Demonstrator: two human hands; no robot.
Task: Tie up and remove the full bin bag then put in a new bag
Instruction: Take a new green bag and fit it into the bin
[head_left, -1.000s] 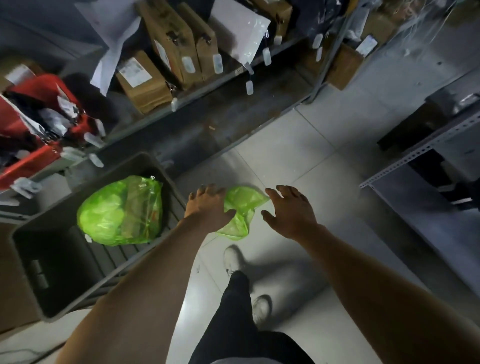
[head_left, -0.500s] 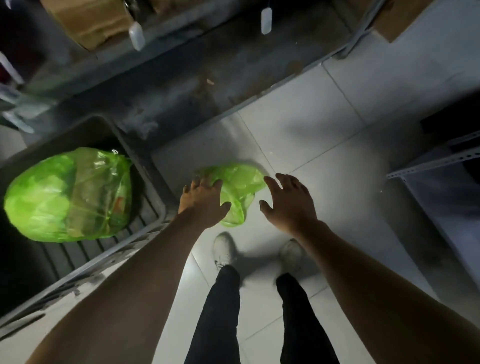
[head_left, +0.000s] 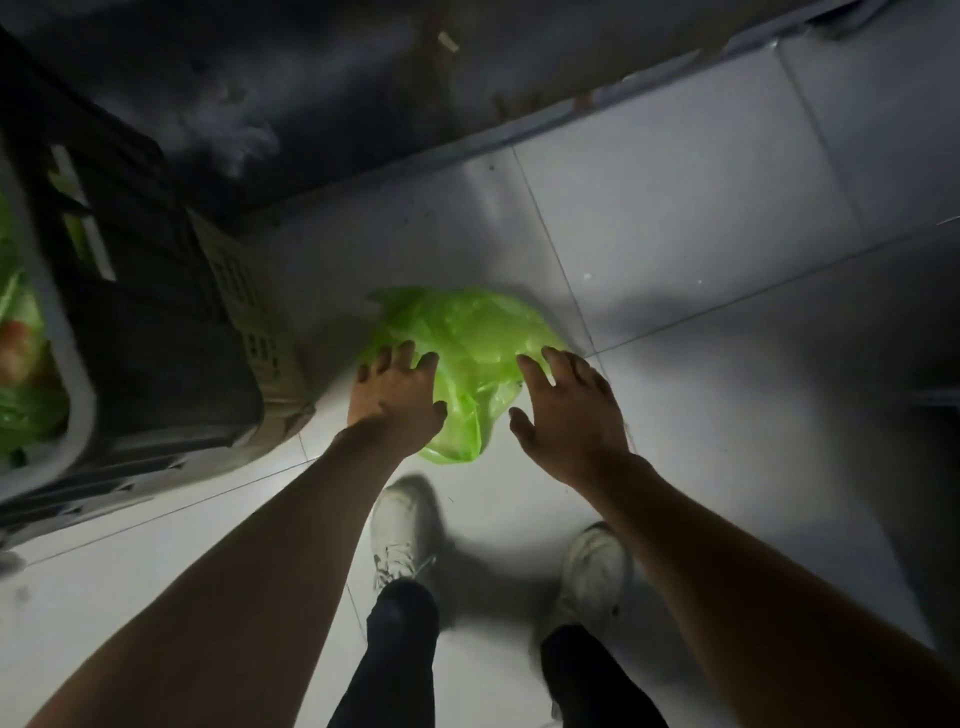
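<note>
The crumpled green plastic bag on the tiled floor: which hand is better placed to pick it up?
The left hand, probably. Its fingers already overlap the crumpled green plastic bag, near the gathered end. The right hand is spread open beside the bag's right edge, and contact there is unclear.

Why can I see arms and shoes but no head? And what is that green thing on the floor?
The camera is worn on a person's head and looks down, so you see what that person sees: their own two arms, legs and white shoes. No robot here, just bare hands. The green thing is a thin, empty plastic bin bag lying crumpled on the tiled floor. The left hand and the right hand are over it with fingers spread open. The left may touch the bag; neither grips it. At the left stands a dark bin, and at the picture's edge you can glimpse another green bag, stuffed full, inside it.
</note>
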